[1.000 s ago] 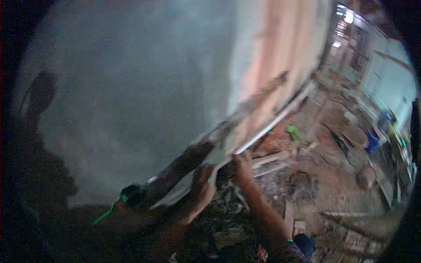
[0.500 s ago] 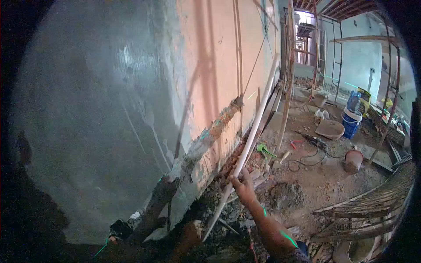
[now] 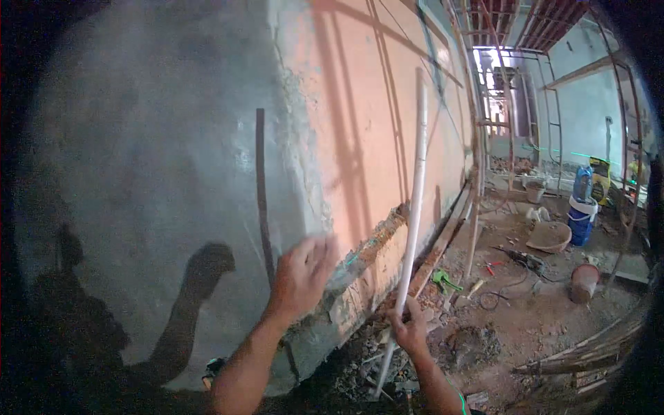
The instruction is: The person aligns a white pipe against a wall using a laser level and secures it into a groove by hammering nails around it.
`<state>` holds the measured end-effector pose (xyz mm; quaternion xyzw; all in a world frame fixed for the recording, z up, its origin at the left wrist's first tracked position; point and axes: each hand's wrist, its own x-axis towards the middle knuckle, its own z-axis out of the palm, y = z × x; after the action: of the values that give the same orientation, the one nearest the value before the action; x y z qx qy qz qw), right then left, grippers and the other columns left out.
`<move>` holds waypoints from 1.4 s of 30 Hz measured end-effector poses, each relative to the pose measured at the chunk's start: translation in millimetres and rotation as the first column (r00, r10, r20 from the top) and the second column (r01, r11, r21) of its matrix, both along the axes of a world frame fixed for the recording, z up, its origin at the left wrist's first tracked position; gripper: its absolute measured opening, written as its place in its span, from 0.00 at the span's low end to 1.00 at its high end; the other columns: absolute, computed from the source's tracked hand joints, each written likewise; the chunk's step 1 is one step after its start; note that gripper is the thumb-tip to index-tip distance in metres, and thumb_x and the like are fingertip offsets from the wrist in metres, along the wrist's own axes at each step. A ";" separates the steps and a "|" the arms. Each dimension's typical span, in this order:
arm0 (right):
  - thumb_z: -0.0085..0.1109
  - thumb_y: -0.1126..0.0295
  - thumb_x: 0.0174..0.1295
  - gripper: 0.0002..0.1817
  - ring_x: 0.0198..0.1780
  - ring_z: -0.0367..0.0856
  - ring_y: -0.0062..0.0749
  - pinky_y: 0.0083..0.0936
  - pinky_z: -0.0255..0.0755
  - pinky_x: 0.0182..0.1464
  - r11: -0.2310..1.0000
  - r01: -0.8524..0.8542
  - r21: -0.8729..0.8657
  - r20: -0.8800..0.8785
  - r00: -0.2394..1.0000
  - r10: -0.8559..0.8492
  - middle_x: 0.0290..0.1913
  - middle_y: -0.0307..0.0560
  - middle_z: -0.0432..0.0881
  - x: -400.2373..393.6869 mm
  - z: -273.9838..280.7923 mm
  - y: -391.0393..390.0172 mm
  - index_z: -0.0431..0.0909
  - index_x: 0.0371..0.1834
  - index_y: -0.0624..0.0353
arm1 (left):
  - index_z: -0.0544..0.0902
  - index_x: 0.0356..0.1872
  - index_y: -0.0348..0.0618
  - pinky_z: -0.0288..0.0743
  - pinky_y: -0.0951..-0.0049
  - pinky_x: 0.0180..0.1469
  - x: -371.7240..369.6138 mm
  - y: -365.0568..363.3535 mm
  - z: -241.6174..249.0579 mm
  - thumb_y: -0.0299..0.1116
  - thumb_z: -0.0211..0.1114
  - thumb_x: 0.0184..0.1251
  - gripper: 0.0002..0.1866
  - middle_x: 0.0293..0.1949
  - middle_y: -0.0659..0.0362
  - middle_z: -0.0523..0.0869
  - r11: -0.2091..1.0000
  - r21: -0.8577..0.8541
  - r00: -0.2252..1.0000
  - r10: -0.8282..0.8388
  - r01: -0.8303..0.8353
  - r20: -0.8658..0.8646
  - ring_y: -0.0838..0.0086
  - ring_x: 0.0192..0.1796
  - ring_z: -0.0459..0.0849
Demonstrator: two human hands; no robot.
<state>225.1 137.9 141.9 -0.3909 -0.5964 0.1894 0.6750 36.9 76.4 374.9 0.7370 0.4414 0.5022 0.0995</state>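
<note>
A long white pipe (image 3: pixel 417 183) stands nearly upright in front of the peach-painted part of the wall (image 3: pixel 349 131). My right hand (image 3: pixel 409 326) is closed around its lower part, and the bottom end reaches down into the rubble. Raised in front of the wall, my left hand (image 3: pixel 299 277) has its fingers stretched upward, slightly blurred, with nothing in them. It is nearest to the border between the grey plaster (image 3: pixel 173 138) and the peach paint. A rough chased groove (image 3: pixel 370 242) runs along the low part of the wall between my hands.
On the dirt floor lie a green tool (image 3: pixel 445 280), red-handled pliers (image 3: pixel 492 267) and a corded power tool (image 3: pixel 526 260). Farther off are a bucket (image 3: pixel 585 282), a basin (image 3: pixel 550 236) and a blue container (image 3: pixel 582 221). Scaffold poles (image 3: pixel 476 207) rise at the right.
My left hand has come up from the dark lower area to the wall. The pipe, still in my right hand, has swung more upright, and the view has shifted.
</note>
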 end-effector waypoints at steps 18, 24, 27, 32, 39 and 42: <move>0.65 0.75 0.54 0.15 0.51 0.77 0.56 0.42 0.70 0.55 0.939 0.293 0.179 0.186 0.927 -0.325 0.45 0.56 0.80 122.6 -21.3 12.6 0.81 0.47 0.56 | 0.77 0.56 0.32 0.77 0.75 0.46 -14.4 -37.2 123.6 0.31 0.63 0.69 0.18 0.44 0.57 0.84 0.979 0.193 0.912 -0.139 0.067 0.386 0.76 0.45 0.82; 0.64 0.78 0.53 0.17 0.50 0.76 0.52 0.43 0.69 0.54 0.903 0.409 0.132 0.255 0.866 -0.429 0.42 0.56 0.79 138.2 -33.2 19.6 0.82 0.48 0.55 | 0.77 0.56 0.34 0.75 0.75 0.46 -4.0 -49.1 100.9 0.27 0.61 0.69 0.17 0.46 0.55 0.84 0.973 0.124 0.878 -0.228 0.193 0.421 0.74 0.44 0.82; 0.65 0.76 0.54 0.16 0.51 0.77 0.52 0.45 0.69 0.56 0.924 0.368 0.108 0.073 0.924 -0.377 0.49 0.55 0.79 141.2 -40.8 24.7 0.84 0.47 0.53 | 0.78 0.54 0.35 0.75 0.76 0.44 -0.2 -52.1 89.5 0.28 0.63 0.67 0.16 0.44 0.57 0.85 0.961 0.116 0.893 -0.275 0.250 0.355 0.76 0.42 0.82; 0.67 0.74 0.54 0.13 0.53 0.77 0.55 0.48 0.71 0.53 0.802 0.591 0.086 0.220 0.774 -0.594 0.53 0.58 0.77 152.5 -67.3 42.6 0.84 0.44 0.53 | 0.82 0.45 0.38 0.76 0.78 0.41 21.8 -76.5 66.6 0.32 0.70 0.63 0.13 0.38 0.64 0.84 0.990 0.097 0.992 -0.112 0.106 0.054 0.82 0.39 0.80; 0.70 0.71 0.52 0.15 0.50 0.79 0.57 0.45 0.72 0.52 0.770 0.630 0.100 0.164 0.753 -0.638 0.45 0.58 0.83 156.2 -92.1 57.2 0.84 0.44 0.54 | 0.81 0.42 0.37 0.78 0.80 0.45 43.1 -83.9 34.6 0.29 0.73 0.59 0.13 0.37 0.63 0.82 0.931 0.007 0.925 -0.364 0.365 0.106 0.82 0.42 0.81; 0.73 0.70 0.47 0.16 0.44 0.81 0.55 0.43 0.73 0.47 0.781 0.624 -0.019 0.106 0.778 -0.619 0.41 0.53 0.84 155.5 -94.0 56.8 0.82 0.41 0.55 | 0.81 0.42 0.38 0.77 0.80 0.46 50.5 -93.3 30.4 0.28 0.72 0.59 0.13 0.38 0.63 0.82 0.912 0.016 0.909 -0.411 0.411 0.071 0.82 0.42 0.82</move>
<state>380.6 194.7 48.0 -0.5916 -0.4601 -0.0466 0.6604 87.4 -16.9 405.3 0.7945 0.2724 0.4968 0.2185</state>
